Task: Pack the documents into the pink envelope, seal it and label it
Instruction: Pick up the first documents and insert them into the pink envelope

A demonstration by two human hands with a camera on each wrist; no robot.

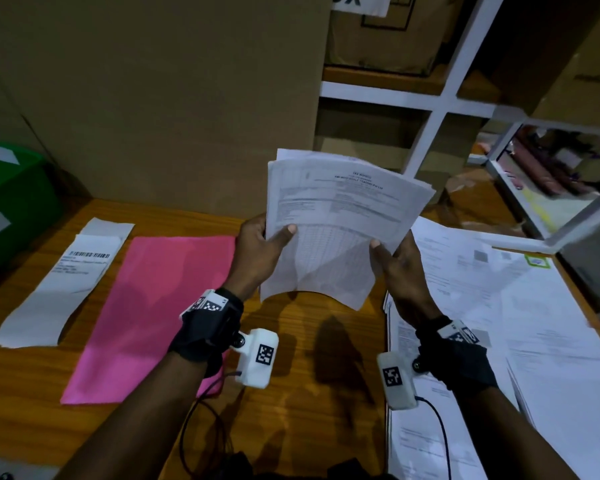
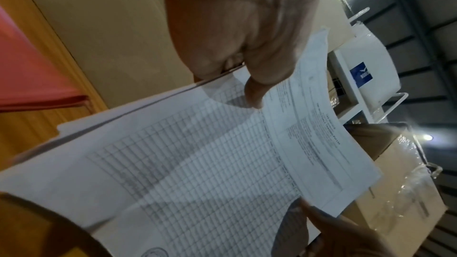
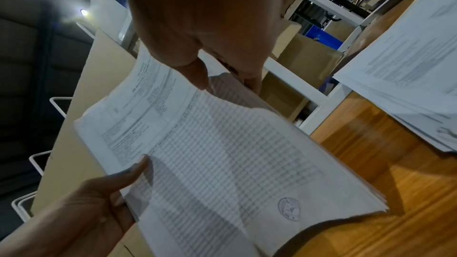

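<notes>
I hold a stack of printed documents (image 1: 336, 220) in the air above the wooden table (image 1: 309, 341). My left hand (image 1: 267, 244) grips its left edge with the thumb on top, and my right hand (image 1: 395, 261) grips the right edge the same way. The top sheet (image 2: 197, 163) shows a grid table and a round stamp (image 3: 289, 208). The pink envelope (image 1: 153, 317) lies flat on the table to the left of my left hand. A white shipping label (image 1: 66, 282) with a barcode lies further left.
More loose printed sheets (image 1: 499, 323) cover the right side of the table. A large cardboard box (image 1: 153, 98) stands behind the table. A green bin (image 1: 11, 202) sits at far left. White shelving (image 1: 440, 98) with boxes rises at the back right.
</notes>
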